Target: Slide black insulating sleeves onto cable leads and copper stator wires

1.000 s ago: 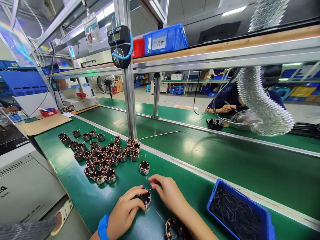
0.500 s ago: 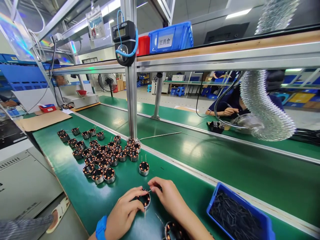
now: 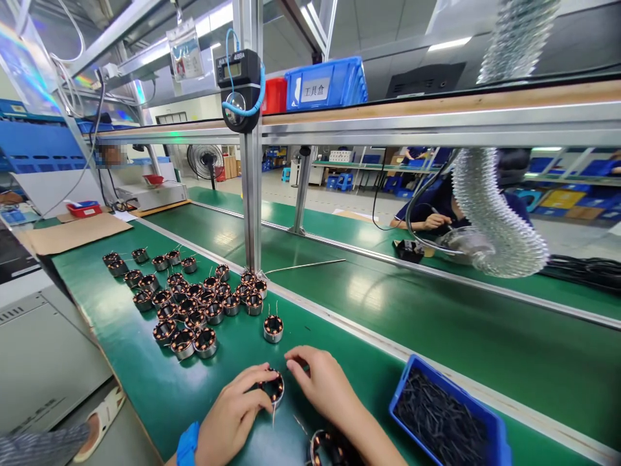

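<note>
My left hand (image 3: 236, 409) is closed around the side of a small motor stator (image 3: 277, 386) with copper windings and a silver rim. Its fingers cover the stator's left part, and a thin wire lead sticks out towards me. My right hand (image 3: 315, 382) is just beyond the stator's right side, with thumb and forefinger tips close together. Whatever lies between those tips is too small to make out. Under my right forearm sits another stator (image 3: 324, 448), partly hidden. A single stator (image 3: 273, 329) stands upright farther off, its two leads pointing up.
Several stators (image 3: 194, 304) cluster on the green bench (image 3: 116, 349) at left. A blue bin (image 3: 398, 395) of short black tubes stands at right. A metal post (image 3: 252, 207) rises behind. Across the bench, a co-worker's hand (image 3: 436, 221) is beside a clear flexible duct (image 3: 509, 239).
The view has shifted slightly, moving the scene left. My right fingertips are a little farther from the held stator, and the wire end beside them no longer shows. My left hand keeps its hold.
</note>
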### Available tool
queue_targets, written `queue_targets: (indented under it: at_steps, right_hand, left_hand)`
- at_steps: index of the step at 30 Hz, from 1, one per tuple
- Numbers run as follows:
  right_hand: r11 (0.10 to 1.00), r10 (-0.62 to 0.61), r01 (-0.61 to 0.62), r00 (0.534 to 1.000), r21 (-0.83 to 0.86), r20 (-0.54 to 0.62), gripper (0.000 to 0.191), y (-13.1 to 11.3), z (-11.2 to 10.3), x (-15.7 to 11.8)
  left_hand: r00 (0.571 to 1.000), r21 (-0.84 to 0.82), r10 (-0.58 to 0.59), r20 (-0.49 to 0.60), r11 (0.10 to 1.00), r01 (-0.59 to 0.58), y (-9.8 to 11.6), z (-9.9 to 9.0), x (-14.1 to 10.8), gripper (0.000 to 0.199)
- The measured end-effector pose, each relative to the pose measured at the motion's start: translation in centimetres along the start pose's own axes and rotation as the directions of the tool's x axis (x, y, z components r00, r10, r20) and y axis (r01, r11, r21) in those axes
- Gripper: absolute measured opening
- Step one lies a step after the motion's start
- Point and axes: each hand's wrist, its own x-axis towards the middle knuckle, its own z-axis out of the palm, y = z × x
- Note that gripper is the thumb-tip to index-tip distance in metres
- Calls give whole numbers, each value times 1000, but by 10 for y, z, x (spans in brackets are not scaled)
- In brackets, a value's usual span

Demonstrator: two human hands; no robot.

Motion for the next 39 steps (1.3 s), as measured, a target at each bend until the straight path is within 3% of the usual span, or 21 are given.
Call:
queue_targets:
  at_steps: [9, 15, 19, 22, 23, 25, 27, 29, 34, 37, 39]
  right_hand:
    - [999, -44, 43, 995, 13, 90, 28, -7, -4, -12]
    - [997, -44, 47, 998, -66, 45, 32, -15, 4, -26]
    - [995, -39, 37, 999, -94, -12, 33, -14, -19, -29]
    - [997, -35, 19, 978, -80, -206, 38, -13, -60, -39]
    - [997, -51, 33, 956, -66, -288, 37, -14, -75, -46]
    - [996, -92, 72, 900, -61, -427, 35, -15, -103, -65]
    - [993, -118, 88, 855, -84, -505, 33, -15, -122, -91]
    - [992, -113, 61, 831, -113, -544, 31, -11, -133, -117]
    - [981, -11, -101, 825, -166, -565, 31, 25, -134, -170]
    - [967, 75, -196, 829, -162, -555, 34, 49, -126, -191]
    - [963, 135, -236, 835, -126, -533, 37, 59, -119, -201]
  left_hand:
    - [999, -15, -30, -30, 999, 30, 5, 3, 0, 36]
    - [999, -65, -44, -21, 997, 42, 3, 4, -1, 39]
    - [996, -165, -2, 89, 986, 17, 4, -31, 4, 46]
    - [994, -80, 44, 95, 996, -36, 9, -63, 30, 46]
    - [987, -20, 71, 146, 997, -69, 10, -69, 42, 43]
    - [931, 57, 146, 334, 983, -174, 12, -71, 68, 45]
    - [844, 103, 196, 499, 954, -282, 14, -62, 91, 59]
    - [782, 144, 223, 582, 918, -369, 18, -48, 106, 72]
    - [668, 143, 394, 631, 787, -600, 41, -19, 122, 77]
    - [583, 103, 555, 593, 666, -739, 59, -11, 128, 53]
    - [478, 37, 674, 564, 557, -830, 69, -9, 131, 35]
